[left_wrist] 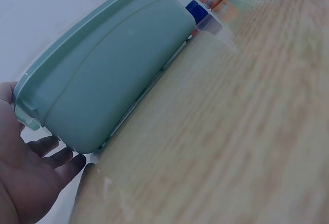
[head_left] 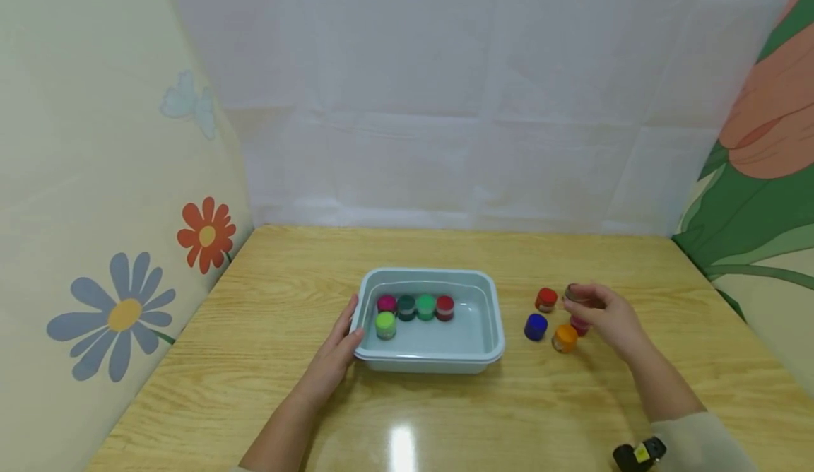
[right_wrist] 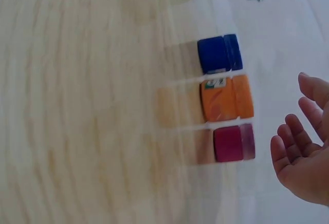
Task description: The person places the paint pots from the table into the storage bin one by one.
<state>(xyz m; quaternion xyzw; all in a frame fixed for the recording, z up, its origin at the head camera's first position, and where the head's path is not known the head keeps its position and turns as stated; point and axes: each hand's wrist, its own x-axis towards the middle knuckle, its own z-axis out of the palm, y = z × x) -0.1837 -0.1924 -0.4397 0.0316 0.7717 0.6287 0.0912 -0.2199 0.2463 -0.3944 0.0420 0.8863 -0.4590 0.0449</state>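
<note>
A pale blue-green plastic basin [head_left: 429,367] stands on the table. My left hand [head_left: 331,355] holds its left end, the thumb over the rim and the fingers along the outer wall. Inside, toward the left, are several small paint jars, among them a lime green jar [head_left: 385,326] and a red jar [head_left: 444,308]. My right hand [head_left: 607,316] pinches a small greyish jar [head_left: 571,292], mostly hidden by the fingers. Below and beside that hand stand an orange jar [right_wrist: 221,99], a blue jar [right_wrist: 215,54], a magenta jar [right_wrist: 230,143] and another red jar [head_left: 545,299].
The wooden table [head_left: 286,260] meets a white cloth [head_left: 394,104] at the back. Flower-patterned panels [head_left: 83,196] border both sides. A black device [head_left: 638,453] with a yellow mark sits at the right wrist. Light reflects off the table's front part.
</note>
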